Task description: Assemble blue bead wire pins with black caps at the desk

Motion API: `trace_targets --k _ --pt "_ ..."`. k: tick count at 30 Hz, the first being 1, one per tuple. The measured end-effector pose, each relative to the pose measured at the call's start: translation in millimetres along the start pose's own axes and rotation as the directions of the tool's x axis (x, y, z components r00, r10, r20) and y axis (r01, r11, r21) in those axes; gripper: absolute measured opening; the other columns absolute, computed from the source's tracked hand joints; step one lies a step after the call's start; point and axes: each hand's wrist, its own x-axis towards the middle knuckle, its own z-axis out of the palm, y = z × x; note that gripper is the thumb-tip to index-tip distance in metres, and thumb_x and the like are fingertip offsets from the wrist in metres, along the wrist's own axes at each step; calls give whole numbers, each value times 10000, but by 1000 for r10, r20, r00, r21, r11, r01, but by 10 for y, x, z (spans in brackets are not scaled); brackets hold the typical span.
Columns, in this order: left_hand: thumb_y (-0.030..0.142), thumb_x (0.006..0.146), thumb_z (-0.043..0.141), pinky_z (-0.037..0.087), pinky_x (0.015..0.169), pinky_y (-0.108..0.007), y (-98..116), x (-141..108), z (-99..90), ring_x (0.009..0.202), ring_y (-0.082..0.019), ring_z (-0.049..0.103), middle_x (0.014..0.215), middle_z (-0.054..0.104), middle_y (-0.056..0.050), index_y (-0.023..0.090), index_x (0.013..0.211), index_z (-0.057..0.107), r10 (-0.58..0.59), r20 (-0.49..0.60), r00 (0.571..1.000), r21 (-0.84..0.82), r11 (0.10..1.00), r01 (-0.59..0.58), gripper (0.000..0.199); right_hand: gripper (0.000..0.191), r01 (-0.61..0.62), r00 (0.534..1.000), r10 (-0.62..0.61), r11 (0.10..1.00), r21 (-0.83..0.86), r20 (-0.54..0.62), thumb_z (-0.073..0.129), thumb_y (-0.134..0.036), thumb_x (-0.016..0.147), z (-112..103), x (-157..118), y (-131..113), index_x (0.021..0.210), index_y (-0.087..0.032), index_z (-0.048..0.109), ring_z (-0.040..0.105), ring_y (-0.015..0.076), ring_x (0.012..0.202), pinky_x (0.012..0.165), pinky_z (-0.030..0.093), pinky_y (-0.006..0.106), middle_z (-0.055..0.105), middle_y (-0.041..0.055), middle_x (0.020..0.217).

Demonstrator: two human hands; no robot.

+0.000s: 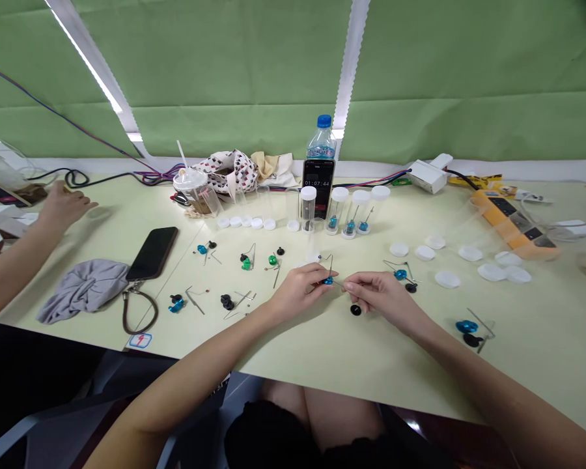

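Observation:
My left hand (297,286) pinches a small blue metal part (328,281) above the table. A thin metal rod (338,283) runs from that part to the fingertips of my right hand (383,296), which are closed on it. Below the right fingers lies a black round knob (355,311). A bent wire piece (330,262) shows just beyond the left fingertips. To the right of my right hand is a group with a blue part (400,274), a black knob (411,288) and thin metal pieces. Another blue part (466,327) lies farther right beside a black knob and bent rods.
Small sets with green parts (247,264), blue parts (176,305) and rods lie at left. Capped clear tubes (336,212) stand before a phone timer (318,185) and bottle (321,140). White caps (448,279) lie right. Another person's hand (66,208) is far left.

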Motion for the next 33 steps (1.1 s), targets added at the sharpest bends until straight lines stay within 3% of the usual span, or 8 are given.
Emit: trace_targets --k 6,10,15,21,23,28,33 --pt "297 898 491 481 838 -287 -10 7 -8 915 -157 613 993 650 -86 166 1113 646 48 -18 999 -55 997 -49 296 368 -63 997 58 993 96 60 605 -516 785 -12 17 21 712 -155 604 448 55 464 430 294 194 552 -17 605" --pt "321 884 516 488 818 -288 7 17 -14 877 -158 615 957 659 -83 168 1081 661 10 -10 1000 -90 996 -11 288 371 -17 1000 16 998 68 16 598 -536 782 8 12 22 767 -165 617 471 68 481 441 338 204 547 -18 636" --pt "361 860 550 497 727 -264 41 19 -15 748 -133 607 884 658 -66 168 1044 673 -74 -3 997 -120 990 73 294 322 167 979 -179 978 -122 -101 571 -501 823 42 -8 35 819 -184 629 522 101 510 493 425 244 554 -8 661" --pt "378 837 581 499 709 -253 57 24 -16 727 -123 598 897 660 -73 159 990 690 -102 -15 995 -193 976 98 288 262 356 874 -462 820 -448 -151 514 -422 888 46 -26 46 822 -210 652 543 120 561 532 434 260 583 15 682" --pt "377 836 582 500 700 -253 56 32 -17 719 -123 597 894 659 -76 157 991 691 -112 -12 994 -206 973 107 291 254 356 878 -453 834 -421 -155 516 -416 888 47 -26 57 834 -208 652 556 118 556 523 448 260 591 19 700" --pt "383 838 579 496 668 -249 55 45 -18 681 -119 589 825 632 -61 153 1063 673 -121 -5 993 -221 968 117 336 295 239 953 -264 956 -171 -147 572 -471 836 56 -11 76 862 -186 644 584 134 524 502 503 277 614 16 654" --pt "375 838 580 499 676 -251 58 44 -21 685 -120 589 829 638 -60 161 1068 668 -124 -4 992 -224 967 120 326 311 172 975 -176 984 -45 -132 608 -471 805 49 8 64 858 -165 630 582 131 505 519 516 283 626 10 597"
